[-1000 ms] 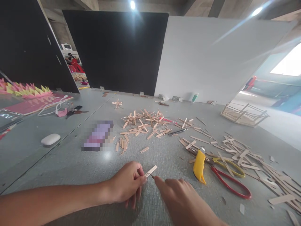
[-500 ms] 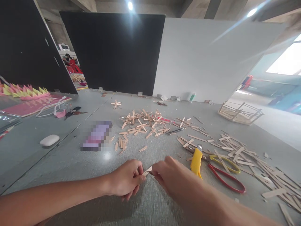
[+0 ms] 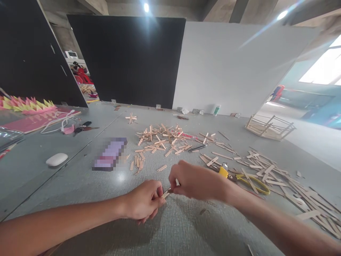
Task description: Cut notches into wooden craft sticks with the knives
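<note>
Left hand (image 3: 149,201) pinches a thin, pale wooden stick (image 3: 166,194); right hand (image 3: 183,179) meets its tip, grip unclear from here. Probably light, stiff, splittable: best held flat-sided.

You have two bare hands, a left hand (image 3: 146,200) and a right hand (image 3: 195,180), with one thin dark piece (image 3: 170,191) at your right fingertips; the pale wood (image 3: 165,195) between them shows too little to count; near right lies one yellow plastic utility knife (image 3: 223,171); left, one rounded white case (image 3: 57,159); far, one slim white-and-green tube (image 3: 216,110) and one tall white panel (image 3: 234,67); the flat pale wooden sticks (image 3: 161,142) overlap too much for you to count.
</note>
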A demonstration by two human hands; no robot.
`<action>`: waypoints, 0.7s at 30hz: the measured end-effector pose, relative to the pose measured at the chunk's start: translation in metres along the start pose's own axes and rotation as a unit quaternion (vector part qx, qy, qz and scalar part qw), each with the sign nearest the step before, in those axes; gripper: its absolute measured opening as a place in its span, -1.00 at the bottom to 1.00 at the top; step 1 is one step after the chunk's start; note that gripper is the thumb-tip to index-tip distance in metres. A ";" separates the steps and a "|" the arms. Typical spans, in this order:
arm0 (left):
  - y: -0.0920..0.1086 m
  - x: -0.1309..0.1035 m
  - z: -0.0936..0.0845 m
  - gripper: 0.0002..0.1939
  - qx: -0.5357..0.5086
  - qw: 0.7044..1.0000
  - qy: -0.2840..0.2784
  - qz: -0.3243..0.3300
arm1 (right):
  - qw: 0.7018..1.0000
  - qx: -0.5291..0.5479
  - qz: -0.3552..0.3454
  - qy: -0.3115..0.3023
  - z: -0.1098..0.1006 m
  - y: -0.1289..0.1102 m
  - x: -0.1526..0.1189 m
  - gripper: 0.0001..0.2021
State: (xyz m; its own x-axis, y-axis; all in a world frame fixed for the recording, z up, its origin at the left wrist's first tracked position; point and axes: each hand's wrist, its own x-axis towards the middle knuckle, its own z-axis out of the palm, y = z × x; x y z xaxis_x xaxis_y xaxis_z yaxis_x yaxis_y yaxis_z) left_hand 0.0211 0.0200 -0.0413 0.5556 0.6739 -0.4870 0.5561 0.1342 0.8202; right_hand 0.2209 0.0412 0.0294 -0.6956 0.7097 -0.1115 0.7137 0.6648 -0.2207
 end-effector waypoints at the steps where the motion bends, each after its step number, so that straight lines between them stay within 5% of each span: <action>1: 0.000 0.000 0.000 -0.74 0.002 1.000 -0.002 0.000 | 1.000 0.018 -0.002 -0.021 -0.008 0.003 0.006 -0.85; 4: -0.001 0.000 -0.001 -0.75 0.004 1.000 -0.008 0.002 | 0.998 0.049 0.023 -0.030 -0.006 0.004 0.004 -0.86; 10: -0.006 0.001 0.000 -0.74 -0.009 1.000 0.008 0.007 | 0.992 0.047 0.092 0.069 0.083 -0.025 -0.050 -0.69; 12: -0.006 0.001 0.001 -0.74 -0.009 1.000 0.014 0.012 | 0.989 0.054 0.088 0.110 0.095 -0.030 -0.058 -0.67; 21: -0.003 0.001 -0.002 -0.75 0.016 1.000 0.004 0.007 | 0.993 0.084 0.059 -0.060 -0.007 0.001 0.006 -0.90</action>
State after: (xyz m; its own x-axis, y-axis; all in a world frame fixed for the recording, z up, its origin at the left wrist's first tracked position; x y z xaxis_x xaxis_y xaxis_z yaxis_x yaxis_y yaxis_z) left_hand 0.0187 0.0214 -0.0442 0.5586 0.6810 -0.4736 0.5681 0.1018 0.8166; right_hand 0.2183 0.0480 0.0350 -0.6201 0.7406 -0.2588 0.7740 0.5238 -0.3558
